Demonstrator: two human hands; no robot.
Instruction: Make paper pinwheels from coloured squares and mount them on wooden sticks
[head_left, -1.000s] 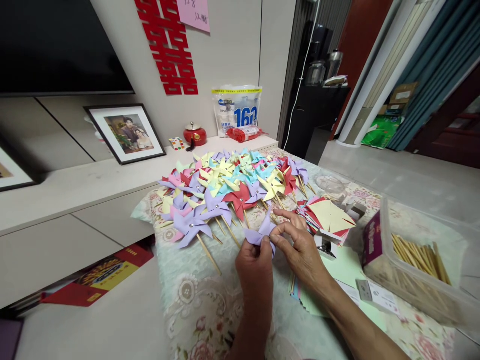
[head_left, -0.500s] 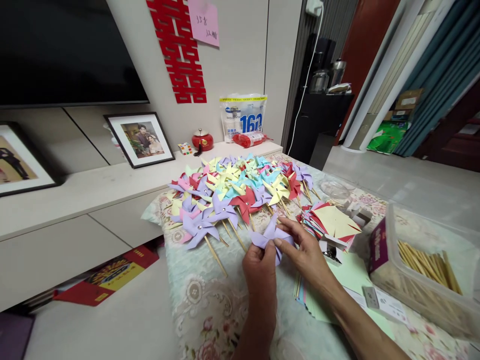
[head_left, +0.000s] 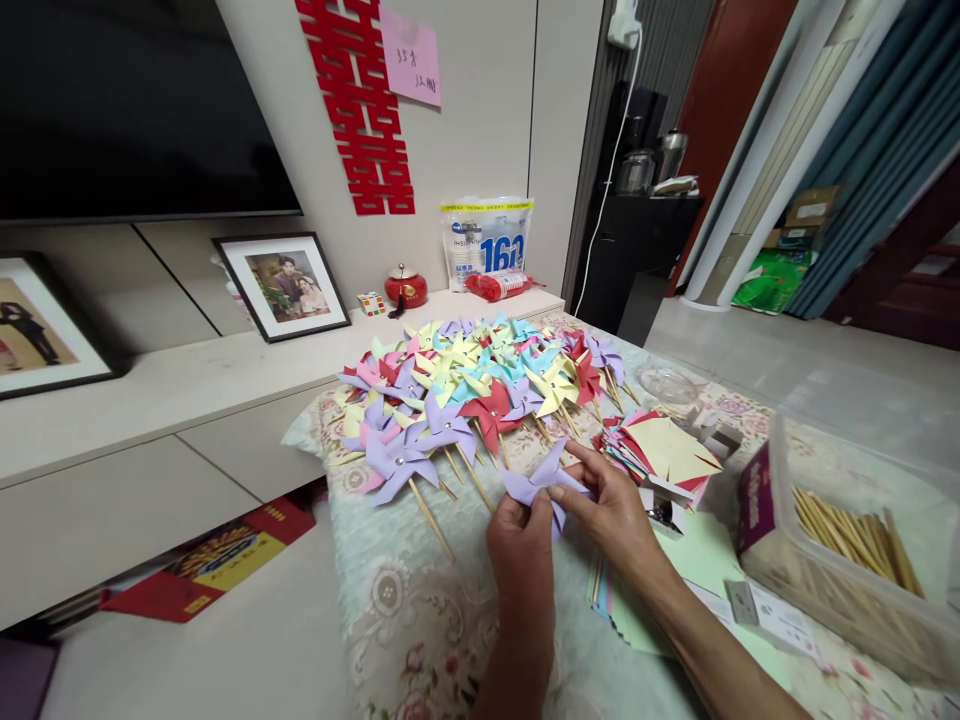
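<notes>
Two hands meet low in the middle of the view over a floral tablecloth (head_left: 390,600), and between them sits one lilac paper pinwheel (head_left: 541,478). The left hand (head_left: 521,545) comes up from six o'clock and pinches the pinwheel's underside with fingertips pressed together; the right hand (head_left: 619,512), entering from five o'clock, pinches its centre between thumb and forefinger, the other fingers curled behind. Toward twelve o'clock of the hands lies one big heap of finished pinwheels (head_left: 472,380) on wooden sticks, lilac, yellow, blue, red and pink, too many and too overlapped to count. At two o'clock lies one stack of cut paper squares (head_left: 664,445), yellow on top, and at three o'clock one clear plastic box (head_left: 847,590) holding a bundle of wooden sticks (head_left: 855,530), cut off by the right edge. Flat pale green sheets (head_left: 694,550) lie partly hidden under the right forearm. Whether the held pinwheel has a stick or pin cannot be made out, since the fingers cover its middle. Compared with half a second earlier, the hands hold nearly the same grip on the pinwheel; the right thumb has closed further onto its centre, and the view has barely shifted.
</notes>
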